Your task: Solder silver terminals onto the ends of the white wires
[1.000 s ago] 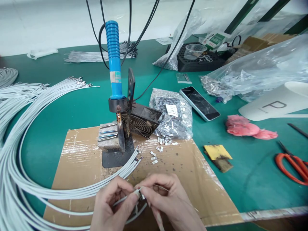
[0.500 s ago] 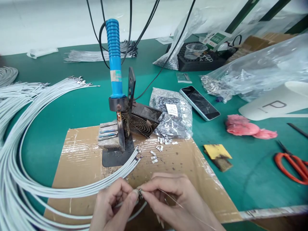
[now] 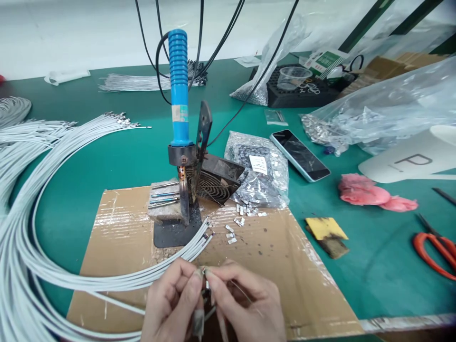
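Left hand (image 3: 174, 301): fingers curled, thumb and forefinger pinching. Right hand (image 3: 247, 304): same pinch, tips meeting those of the left. Small part (image 3: 204, 270): held between the two pinches, over the near portion of the cardboard, largely hidden by fingertips; its exact shape cannot be told. Thin strand (image 3: 241, 290): hair-fine, pale, at the right hand.

White cables (image 3: 117, 284): smooth, round, flexible; a thick bundle sweeping in from the left in a broad curve, ends on the cardboard just beyond the hands. Small connectors (image 3: 230, 232): flat, rectangular, white and metallic, scattered right of the cable ends.

Soldering iron (image 3: 178, 71): blue ribbed handle, upright in a dark metal stand (image 3: 176, 235) with flat base. Block (image 3: 164, 209): grey, rough, metal rods laid across. Fan (image 3: 213, 186): dark, grimy, spiral wire grille, tilted. Parts bag (image 3: 258, 164): clear, crinkled, white label. Phone (image 3: 301, 156): dark glass, pale edge. Sponge (image 3: 326, 229): yellow, scorched. Pink wad (image 3: 370, 191): crumpled. Scissors (image 3: 432, 249): orange-red handles, right.

Surface: cardboard sheet (image 3: 281, 270), brown, specked, with shiny tape streaks, upon a smooth green tabletop (image 3: 117, 156). Room: white wall (image 3: 89, 31) on the far side; black cords (image 3: 274, 57) hanging before it; black tray (image 3: 295, 99), perforated, far right.
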`<act>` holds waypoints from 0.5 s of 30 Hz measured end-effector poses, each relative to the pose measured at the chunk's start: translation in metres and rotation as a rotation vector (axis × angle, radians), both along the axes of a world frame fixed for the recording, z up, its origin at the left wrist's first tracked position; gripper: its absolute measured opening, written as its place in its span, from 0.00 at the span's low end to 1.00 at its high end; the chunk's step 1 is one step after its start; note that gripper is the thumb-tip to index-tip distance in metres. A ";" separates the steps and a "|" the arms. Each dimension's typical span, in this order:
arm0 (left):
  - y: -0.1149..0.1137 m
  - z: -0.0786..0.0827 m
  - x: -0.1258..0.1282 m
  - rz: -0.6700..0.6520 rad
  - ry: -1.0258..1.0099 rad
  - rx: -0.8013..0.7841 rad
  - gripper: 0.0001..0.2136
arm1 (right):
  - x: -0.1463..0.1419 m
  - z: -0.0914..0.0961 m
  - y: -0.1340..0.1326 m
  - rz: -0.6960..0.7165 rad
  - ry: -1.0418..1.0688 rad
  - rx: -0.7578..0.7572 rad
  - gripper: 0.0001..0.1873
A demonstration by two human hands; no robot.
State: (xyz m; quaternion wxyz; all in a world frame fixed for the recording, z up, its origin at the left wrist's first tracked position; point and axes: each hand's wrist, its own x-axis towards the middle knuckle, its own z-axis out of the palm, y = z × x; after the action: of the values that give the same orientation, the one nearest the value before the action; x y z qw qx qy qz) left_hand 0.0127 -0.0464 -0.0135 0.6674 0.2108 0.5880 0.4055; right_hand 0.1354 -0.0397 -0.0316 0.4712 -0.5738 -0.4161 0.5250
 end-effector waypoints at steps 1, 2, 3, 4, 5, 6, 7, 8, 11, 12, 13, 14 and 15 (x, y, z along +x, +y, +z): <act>0.001 0.000 -0.001 0.010 -0.036 -0.001 0.26 | -0.002 -0.004 -0.003 -0.014 -0.092 0.124 0.10; 0.002 0.000 -0.001 0.018 -0.055 0.006 0.25 | -0.002 -0.006 -0.005 -0.018 -0.188 0.250 0.09; 0.002 -0.001 -0.002 0.027 -0.064 0.014 0.25 | -0.002 -0.008 -0.006 -0.008 -0.270 0.358 0.09; 0.003 -0.002 -0.002 0.037 -0.066 0.023 0.25 | 0.001 -0.008 -0.006 0.019 -0.320 0.429 0.10; 0.003 -0.003 -0.002 0.045 -0.060 0.033 0.25 | 0.004 -0.007 -0.004 0.063 -0.334 0.458 0.11; 0.003 -0.003 -0.002 0.052 -0.046 0.045 0.25 | 0.009 -0.006 -0.001 0.120 -0.315 0.450 0.11; 0.004 -0.004 -0.003 0.059 -0.029 0.057 0.26 | 0.015 -0.005 0.003 0.190 -0.279 0.411 0.11; 0.004 -0.004 -0.003 0.063 -0.016 0.066 0.26 | 0.021 -0.004 0.008 0.253 -0.240 0.357 0.10; 0.006 -0.004 -0.003 0.063 0.003 0.045 0.27 | 0.038 -0.007 0.024 0.275 -0.286 0.231 0.09; 0.006 -0.004 -0.003 0.064 0.001 0.028 0.27 | 0.043 -0.009 0.028 0.242 -0.329 0.212 0.10; 0.006 -0.004 -0.003 0.067 0.001 0.014 0.27 | 0.046 -0.012 0.031 0.216 -0.358 0.203 0.10; 0.006 -0.004 -0.003 0.070 0.005 0.004 0.27 | 0.050 -0.014 0.032 0.201 -0.378 0.200 0.11; 0.006 -0.003 -0.002 0.073 0.013 -0.003 0.27 | 0.054 -0.017 0.033 0.203 -0.372 0.195 0.14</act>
State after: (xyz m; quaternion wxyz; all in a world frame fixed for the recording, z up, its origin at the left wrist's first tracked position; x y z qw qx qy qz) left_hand 0.0104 -0.0402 -0.0169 0.6487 0.1909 0.6002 0.4273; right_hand 0.1889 -0.0071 -0.0481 0.3842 -0.5679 -0.6001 0.4121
